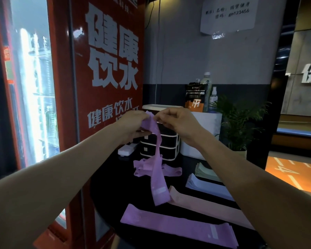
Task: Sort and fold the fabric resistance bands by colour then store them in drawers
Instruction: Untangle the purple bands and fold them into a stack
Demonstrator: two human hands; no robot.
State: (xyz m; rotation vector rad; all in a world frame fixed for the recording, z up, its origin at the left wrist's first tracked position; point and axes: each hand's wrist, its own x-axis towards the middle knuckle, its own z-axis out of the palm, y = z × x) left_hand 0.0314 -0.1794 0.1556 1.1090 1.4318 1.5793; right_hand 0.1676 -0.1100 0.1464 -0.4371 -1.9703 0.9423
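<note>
A purple fabric band [158, 169] hangs from both my hands, held up above the dark table. My left hand [133, 124] pinches its top end from the left, my right hand [176, 123] from the right. Its lower end dangles near a flat purple stack [178, 227] at the front. A crumpled pile of purple bands [142, 168] lies behind it. A pink band [208, 207], a stack of white bands [205, 186] and a stack of pale green bands [205, 171] lie to the right. The small black drawer unit [167, 144] stands behind, its drawers closed.
A red drinks fridge [106, 69] rises along the left edge of the table. A white power strip [126, 150], a white box [208, 126], bottles [206, 90] and a potted plant [241, 123] stand at the back.
</note>
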